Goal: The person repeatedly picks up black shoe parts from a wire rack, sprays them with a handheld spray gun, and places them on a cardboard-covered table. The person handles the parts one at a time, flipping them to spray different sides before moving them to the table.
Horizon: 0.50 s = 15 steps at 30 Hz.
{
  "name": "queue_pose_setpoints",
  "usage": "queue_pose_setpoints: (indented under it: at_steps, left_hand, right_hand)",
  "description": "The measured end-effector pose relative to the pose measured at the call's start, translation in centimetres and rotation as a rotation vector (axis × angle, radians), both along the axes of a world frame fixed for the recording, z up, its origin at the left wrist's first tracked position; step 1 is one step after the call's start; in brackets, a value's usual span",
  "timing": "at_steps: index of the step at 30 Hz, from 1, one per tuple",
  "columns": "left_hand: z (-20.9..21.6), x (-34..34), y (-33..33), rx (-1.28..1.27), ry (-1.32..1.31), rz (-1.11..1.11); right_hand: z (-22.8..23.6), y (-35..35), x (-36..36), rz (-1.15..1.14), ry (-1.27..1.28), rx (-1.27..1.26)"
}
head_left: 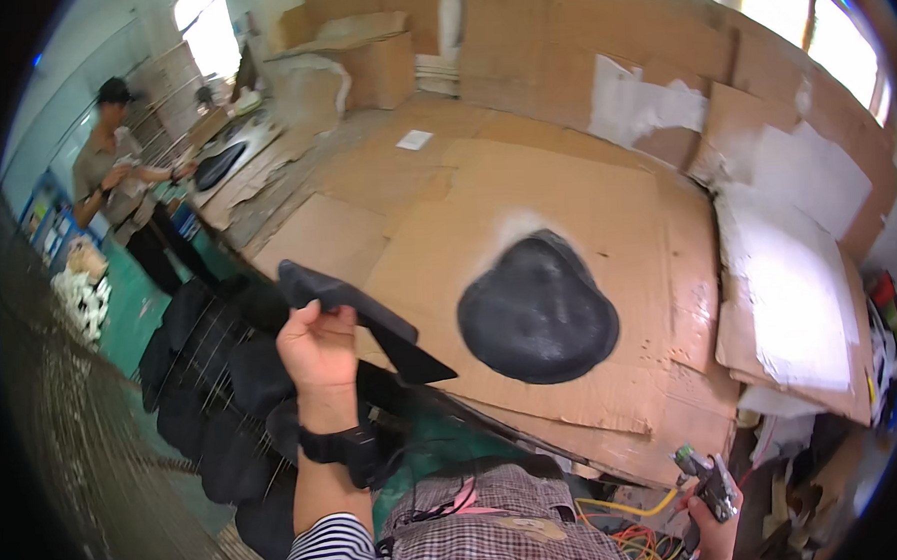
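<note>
My left hand (319,361) is raised over the near left edge of the cardboard-covered table. Its fingers pinch a thin, dark folded sheet (365,312), which hangs out to the right and ends in a pointed corner. On the cardboard (417,246) lies a black, rounded, three-lobed pad (538,311) with a slightly glossy surface, touched by neither hand. Low at the right, beside the table's near edge, my right hand (715,531) grips a small metal spray gun (719,490). A yellow hose (634,510) leads toward the gun.
Several black pads (221,460) sit on a wire rack at the lower left. Upright cardboard (579,54) walls the table's far side; whitened sheets (784,275) lean at the right. Another person (124,184) stands far left near a black piece (220,166). Cables (645,550) hang below.
</note>
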<state>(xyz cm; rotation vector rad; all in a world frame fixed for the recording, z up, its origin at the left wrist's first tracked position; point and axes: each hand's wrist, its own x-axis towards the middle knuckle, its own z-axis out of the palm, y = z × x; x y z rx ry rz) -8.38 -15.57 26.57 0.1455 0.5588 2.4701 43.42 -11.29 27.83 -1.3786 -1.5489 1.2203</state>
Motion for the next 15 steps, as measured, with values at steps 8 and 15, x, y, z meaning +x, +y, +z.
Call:
queue_pose_setpoints:
  at_steps: [8,15]
  left_hand:
    - [1.4,-0.7,-1.5,0.163,-0.045,-0.06]
    - [2.2,-1.9,-6.4,0.168,-0.029,-0.057]
  right_hand:
    - [2.5,-3.1,-7.8,0.009,-0.07,-0.061]
    - [-0.2,-3.0,-12.8,0.374,0.053,-0.323]
